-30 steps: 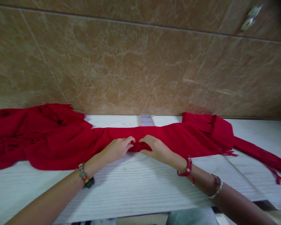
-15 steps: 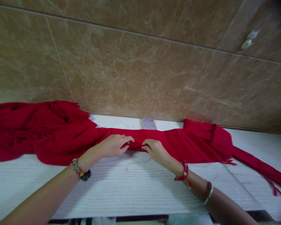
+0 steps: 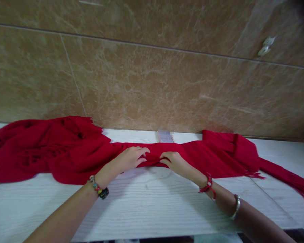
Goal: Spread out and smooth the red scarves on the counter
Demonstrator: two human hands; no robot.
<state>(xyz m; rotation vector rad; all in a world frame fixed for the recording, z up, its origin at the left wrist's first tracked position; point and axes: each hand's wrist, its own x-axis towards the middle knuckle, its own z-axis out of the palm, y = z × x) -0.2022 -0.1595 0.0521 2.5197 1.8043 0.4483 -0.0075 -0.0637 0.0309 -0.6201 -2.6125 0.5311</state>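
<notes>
A long red fringed scarf (image 3: 207, 155) lies stretched across a white wood-grain table (image 3: 142, 206), bunched in a heap at the left and folded over at the right, its tassels trailing off to the right. My left hand (image 3: 129, 159) and my right hand (image 3: 174, 162) meet at the scarf's narrow middle. Both have their fingers curled round the near edge of the cloth, pinching it. A beaded bracelet sits on my left wrist; a red cord and a metal bangle are on my right arm.
A brown marble-tiled wall (image 3: 152, 81) rises right behind the table. A small blurred card or phone (image 3: 165, 136) leans against it behind the scarf. A small white fitting (image 3: 265, 46) is fixed on the wall at upper right. The table's front edge runs near my body.
My hands went from lying on the scarf's middle to gripping its near edge, which now lifts slightly. The view has shifted a little to the left and down.
</notes>
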